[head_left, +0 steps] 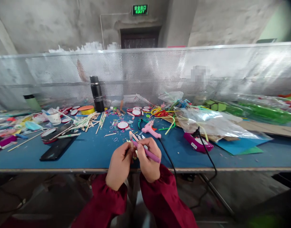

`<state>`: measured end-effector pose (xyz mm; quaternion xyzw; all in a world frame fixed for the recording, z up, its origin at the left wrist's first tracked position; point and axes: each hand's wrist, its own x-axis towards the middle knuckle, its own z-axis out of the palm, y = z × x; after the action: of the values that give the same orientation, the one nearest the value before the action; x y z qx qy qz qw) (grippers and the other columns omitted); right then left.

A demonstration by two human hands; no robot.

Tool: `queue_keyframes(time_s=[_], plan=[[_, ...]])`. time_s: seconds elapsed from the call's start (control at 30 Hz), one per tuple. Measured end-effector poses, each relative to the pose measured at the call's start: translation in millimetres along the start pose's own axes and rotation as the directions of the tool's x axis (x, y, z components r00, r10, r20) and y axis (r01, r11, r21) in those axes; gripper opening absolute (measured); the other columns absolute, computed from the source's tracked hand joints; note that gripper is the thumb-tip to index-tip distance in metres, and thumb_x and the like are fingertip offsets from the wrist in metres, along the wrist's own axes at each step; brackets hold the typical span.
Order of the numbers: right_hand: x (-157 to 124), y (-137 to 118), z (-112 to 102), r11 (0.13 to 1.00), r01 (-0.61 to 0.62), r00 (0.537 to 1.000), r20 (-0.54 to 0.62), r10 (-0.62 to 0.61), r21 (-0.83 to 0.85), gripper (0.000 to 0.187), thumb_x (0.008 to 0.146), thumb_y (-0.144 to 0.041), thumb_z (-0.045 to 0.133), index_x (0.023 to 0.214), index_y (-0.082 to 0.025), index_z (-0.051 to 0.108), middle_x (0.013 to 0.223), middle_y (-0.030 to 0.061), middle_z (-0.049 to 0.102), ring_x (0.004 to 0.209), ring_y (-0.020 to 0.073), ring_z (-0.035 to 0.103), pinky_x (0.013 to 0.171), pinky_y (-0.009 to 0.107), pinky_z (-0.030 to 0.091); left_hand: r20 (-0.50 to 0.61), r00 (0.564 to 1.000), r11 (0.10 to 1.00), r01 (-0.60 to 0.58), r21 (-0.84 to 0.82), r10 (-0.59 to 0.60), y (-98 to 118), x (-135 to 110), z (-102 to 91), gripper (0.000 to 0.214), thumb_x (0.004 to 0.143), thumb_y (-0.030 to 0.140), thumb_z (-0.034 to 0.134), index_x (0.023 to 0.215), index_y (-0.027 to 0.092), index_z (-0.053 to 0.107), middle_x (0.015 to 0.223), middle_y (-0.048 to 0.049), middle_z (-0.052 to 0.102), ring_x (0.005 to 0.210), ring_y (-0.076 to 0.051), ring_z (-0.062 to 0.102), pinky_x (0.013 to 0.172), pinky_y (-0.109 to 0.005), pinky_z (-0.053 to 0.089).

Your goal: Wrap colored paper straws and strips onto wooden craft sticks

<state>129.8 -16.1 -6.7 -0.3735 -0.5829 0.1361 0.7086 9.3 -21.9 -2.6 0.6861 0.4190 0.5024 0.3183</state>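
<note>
My left hand is closed, pinching a flat wooden craft stick that stands nearly upright between finger and thumb. In my right hand is a purple pen, gripped like a writing tool. Its tip end meets the stick by my left fingertips; whether it touches cannot be made out. Just beyond the hands lies a pink glue gun with a black cord. Small pale pieces under my hands are partly hidden. A round white disc with a red rim lies further back.
A black bottle stands by the perforated metal screen. To the left are a black phone and a bundle of sticks. Rightward lie a purple box, a black cable and clear plastic bags on the blue table.
</note>
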Motion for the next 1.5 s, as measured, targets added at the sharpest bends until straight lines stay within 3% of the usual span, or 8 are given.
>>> queue_keyframes(time_s=[0.33, 0.73, 1.1, 1.5], plan=[[-18.7, 3.4, -4.0, 0.996, -0.040, 0.999, -0.006, 0.041, 0.083, 0.006, 0.095, -0.027, 0.059, 0.091, -0.024, 0.060, 0.090, 0.0039, 0.067, 0.085, 0.0198, 0.067, 0.079, 0.034, 0.055, -0.055, 0.989, 0.967, -0.125, 0.221, 0.141, -5.3, -10.7, 7.5, 0.031, 0.105, 0.040, 0.038, 0.087, 0.022, 0.055, 0.085, -0.0046, 0.063, 0.078, -0.020, 0.057, 0.072, -0.030, 0.041], [-19.9, 6.2, 0.3, 0.999, 0.017, 0.999, -0.038, -0.016, 0.037, 0.011, 0.094, -0.026, 0.059, 0.084, -0.022, 0.061, 0.084, 0.0018, 0.066, 0.079, 0.0172, 0.064, 0.077, 0.031, 0.053, -0.118, 0.970, 0.894, -0.142, 0.426, 0.210, -10.1, -14.0, 12.6, 0.026, 0.105, 0.031, 0.039, 0.084, 0.023, 0.052, 0.078, -0.0035, 0.061, 0.074, -0.020, 0.058, 0.068, -0.030, 0.038], [-16.2, 8.1, -1.8, 0.998, -0.024, 1.000, 0.016, 0.023, 0.064, 0.016, 0.095, -0.031, 0.059, 0.085, -0.021, 0.065, 0.083, 0.0021, 0.068, 0.078, 0.0173, 0.065, 0.076, 0.031, 0.053, -0.032, 0.974, 0.933, -0.204, 0.296, 0.224, -15.6, -7.3, 4.3, 0.021, 0.102, 0.026, 0.043, 0.081, 0.023, 0.048, 0.074, 0.0001, 0.056, 0.068, -0.017, 0.051, 0.065, -0.027, 0.038], [-17.3, 7.0, -3.8, 0.999, -0.018, 1.000, 0.013, 0.017, 0.047, 0.015, 0.095, -0.027, 0.058, 0.083, -0.020, 0.065, 0.083, 0.0019, 0.067, 0.079, 0.0174, 0.064, 0.077, 0.032, 0.051, 0.128, 0.970, 0.907, -0.239, 0.346, 0.207, -19.6, -8.0, -5.0, 0.005, 0.095, 0.018, 0.052, 0.098, 0.023, 0.051, 0.096, -0.0058, 0.067, 0.090, -0.024, 0.062, 0.079, -0.033, 0.045]])
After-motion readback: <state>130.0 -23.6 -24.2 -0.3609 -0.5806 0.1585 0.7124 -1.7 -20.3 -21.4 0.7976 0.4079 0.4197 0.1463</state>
